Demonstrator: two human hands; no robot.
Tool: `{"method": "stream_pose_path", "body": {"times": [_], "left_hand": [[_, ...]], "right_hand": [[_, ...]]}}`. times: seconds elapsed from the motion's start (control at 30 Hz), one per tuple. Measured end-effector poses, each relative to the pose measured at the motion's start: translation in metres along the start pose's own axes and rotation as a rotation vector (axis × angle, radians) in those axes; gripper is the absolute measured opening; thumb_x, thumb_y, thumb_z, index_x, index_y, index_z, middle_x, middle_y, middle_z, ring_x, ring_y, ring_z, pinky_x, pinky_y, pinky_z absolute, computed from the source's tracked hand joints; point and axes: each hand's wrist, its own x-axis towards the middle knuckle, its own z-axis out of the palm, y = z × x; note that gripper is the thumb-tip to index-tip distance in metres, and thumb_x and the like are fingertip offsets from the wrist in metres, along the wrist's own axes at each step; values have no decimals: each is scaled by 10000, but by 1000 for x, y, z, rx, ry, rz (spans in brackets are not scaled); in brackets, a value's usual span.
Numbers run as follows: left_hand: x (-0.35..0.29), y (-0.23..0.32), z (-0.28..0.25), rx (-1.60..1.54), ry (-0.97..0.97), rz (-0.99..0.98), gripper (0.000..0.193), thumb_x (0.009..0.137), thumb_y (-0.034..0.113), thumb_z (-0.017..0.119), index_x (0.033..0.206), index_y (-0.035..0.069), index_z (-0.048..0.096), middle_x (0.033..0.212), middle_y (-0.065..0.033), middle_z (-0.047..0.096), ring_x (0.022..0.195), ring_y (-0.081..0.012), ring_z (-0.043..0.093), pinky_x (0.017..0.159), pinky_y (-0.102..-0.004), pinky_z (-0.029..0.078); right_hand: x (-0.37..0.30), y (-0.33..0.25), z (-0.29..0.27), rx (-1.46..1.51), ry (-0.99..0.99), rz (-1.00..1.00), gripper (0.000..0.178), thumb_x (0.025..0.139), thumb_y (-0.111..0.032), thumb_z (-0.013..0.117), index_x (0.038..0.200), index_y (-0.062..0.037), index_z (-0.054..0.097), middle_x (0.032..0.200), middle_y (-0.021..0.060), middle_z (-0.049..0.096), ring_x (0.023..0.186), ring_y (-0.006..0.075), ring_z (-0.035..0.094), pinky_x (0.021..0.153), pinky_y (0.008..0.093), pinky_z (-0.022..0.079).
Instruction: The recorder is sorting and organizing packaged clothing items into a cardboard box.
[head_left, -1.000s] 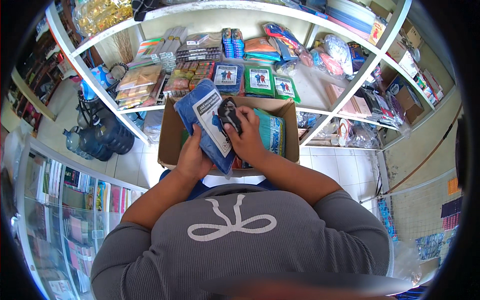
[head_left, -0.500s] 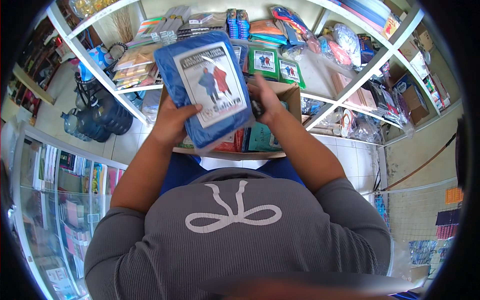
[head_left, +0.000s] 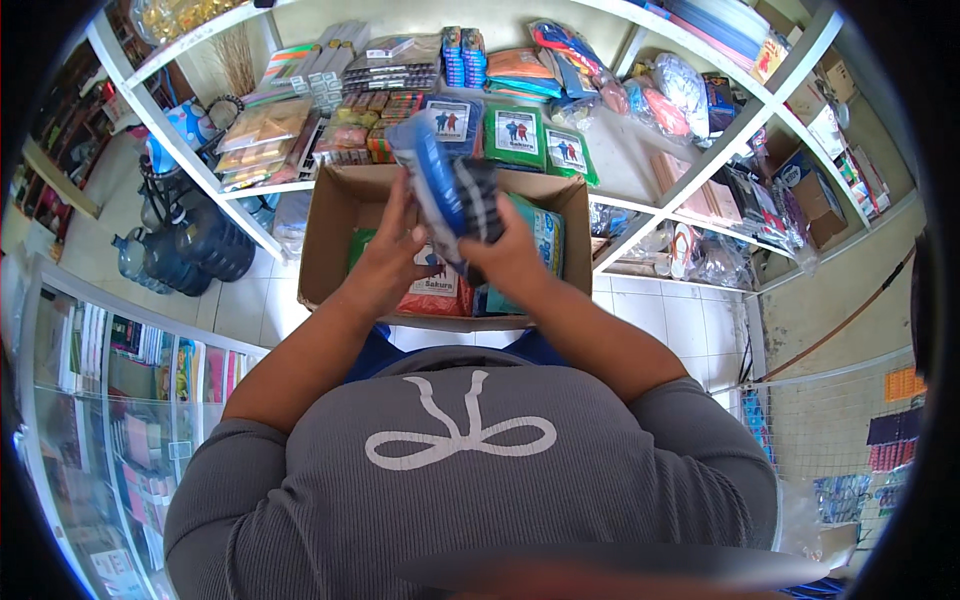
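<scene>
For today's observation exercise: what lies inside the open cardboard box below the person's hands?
Inside the cardboard box lie flat plastic packets: a red one, a green one and a teal one. Both hands and the blue packet they hold cover the box's middle, so anything there is hidden.

Both hands (head_left: 385,262) hold blue packet (head_left: 440,190) above box (head_left: 335,215).

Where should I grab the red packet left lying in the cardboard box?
Take the red packet by its near lower edge, coming straight down from above. It lies flat in the open-topped cardboard box, with a green packet beside it and both hands holding the blue packet above its far part.
</scene>
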Motion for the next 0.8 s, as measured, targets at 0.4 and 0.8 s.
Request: {"method": "stream_pose_path", "body": {"times": [0.4,0.8], "left_hand": [[-8,-33,-26,64,-345,-52,925,776,644,631,1418,67,298,1366,-117,429,1249,-246,455,1040,-392,380],[-14,-28,-14,-262,-182,-93,895,805,745,426,1455,165,222,1362,-107,453,1205,-233,512,1005,-421,427]], "right_hand": [[12,-36,10,-777,124,-791,475,802,-259,668,1247,-125,567,1457,166,354,1215,431,384,970,508,367],[16,-40,24,-710,160,-783,494,782,-245,673,1249,-126,563,1429,112,413,1124,392,420,960,467,363]]}}
